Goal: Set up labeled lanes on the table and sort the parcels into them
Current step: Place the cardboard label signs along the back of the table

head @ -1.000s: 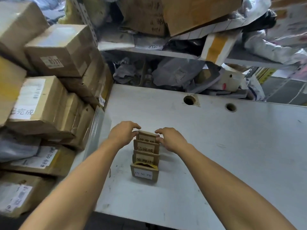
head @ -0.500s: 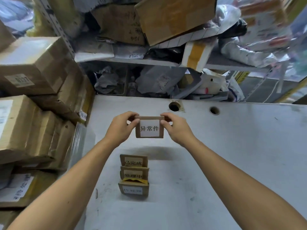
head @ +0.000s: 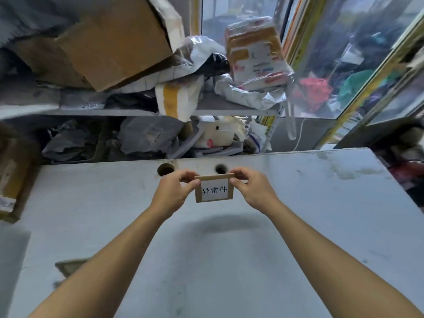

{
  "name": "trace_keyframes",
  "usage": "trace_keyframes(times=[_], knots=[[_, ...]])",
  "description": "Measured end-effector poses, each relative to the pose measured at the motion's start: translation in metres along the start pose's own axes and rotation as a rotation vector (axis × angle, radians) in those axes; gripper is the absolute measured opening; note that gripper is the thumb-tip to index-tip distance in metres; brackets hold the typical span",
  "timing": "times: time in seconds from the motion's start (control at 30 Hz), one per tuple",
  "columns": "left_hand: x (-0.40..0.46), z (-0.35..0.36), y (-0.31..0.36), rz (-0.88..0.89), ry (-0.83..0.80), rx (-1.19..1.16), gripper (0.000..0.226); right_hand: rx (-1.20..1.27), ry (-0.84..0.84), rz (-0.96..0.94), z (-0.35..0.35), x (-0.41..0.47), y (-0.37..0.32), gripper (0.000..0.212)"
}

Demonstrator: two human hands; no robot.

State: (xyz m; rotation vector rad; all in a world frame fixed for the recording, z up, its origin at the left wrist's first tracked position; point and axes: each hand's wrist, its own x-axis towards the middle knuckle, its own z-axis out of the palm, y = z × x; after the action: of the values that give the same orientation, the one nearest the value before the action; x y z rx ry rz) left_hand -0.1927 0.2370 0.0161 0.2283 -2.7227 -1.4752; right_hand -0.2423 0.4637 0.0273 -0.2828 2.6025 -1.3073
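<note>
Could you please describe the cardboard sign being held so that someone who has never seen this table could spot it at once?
Look at the far edge of the grey table, just in front of its two round holes. There the left hand and right hand pinch a small brown cardboard sign by its top corners. It alone carries a white label with three black Chinese characters.

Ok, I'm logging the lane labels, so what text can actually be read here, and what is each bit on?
"异常件": black print on the white sticker of the cardboard sign, pinched at its top corners by the left hand and right hand.
Print on the plastic-wrapped parcel on the shelf: too blurred to read.
Nothing else is legible.
</note>
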Motion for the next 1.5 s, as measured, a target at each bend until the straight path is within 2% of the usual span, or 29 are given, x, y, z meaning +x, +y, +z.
trace_keyframes(times=[0.13, 0.3, 0.63, 0.9, 1.1, 1.33, 1.4, 1.5], knots=[[0.035, 0.070, 0.035, 0.049, -0.040, 0.061, 0.009, -0.067, 0.051, 0.063, -0.055, 0.013, 0.056, 0.027], [0.081, 0.139, 0.059, 0.025, -0.081, 0.132, 0.009, -0.077, 0.113, 0.140, -0.097, 0.039, 0.111, 0.027], [0.156, 0.206, 0.060, -0.010, -0.102, 0.282, 0.013, -0.124, 0.135, 0.170, -0.124, 0.108, 0.171, 0.029], [0.187, 0.231, 0.050, 0.023, -0.071, 0.264, 0.011, -0.151, 0.181, 0.161, -0.123, 0.143, 0.195, 0.031], [0.189, 0.236, 0.045, 0.027, -0.132, 0.322, 0.018, -0.189, 0.114, 0.239, -0.120, 0.149, 0.197, 0.031], [0.189, 0.226, 0.048, 0.005, -0.177, 0.306, 0.029, -0.261, 0.068, 0.302, -0.127, 0.141, 0.190, 0.042], [0.186, 0.218, 0.049, -0.006, -0.185, 0.296, 0.028, -0.281, 0.083, 0.305, -0.129, 0.136, 0.185, 0.044], [0.176, 0.199, 0.050, -0.031, -0.172, 0.270, 0.027, -0.315, 0.180, 0.215, -0.127, 0.125, 0.166, 0.038]])
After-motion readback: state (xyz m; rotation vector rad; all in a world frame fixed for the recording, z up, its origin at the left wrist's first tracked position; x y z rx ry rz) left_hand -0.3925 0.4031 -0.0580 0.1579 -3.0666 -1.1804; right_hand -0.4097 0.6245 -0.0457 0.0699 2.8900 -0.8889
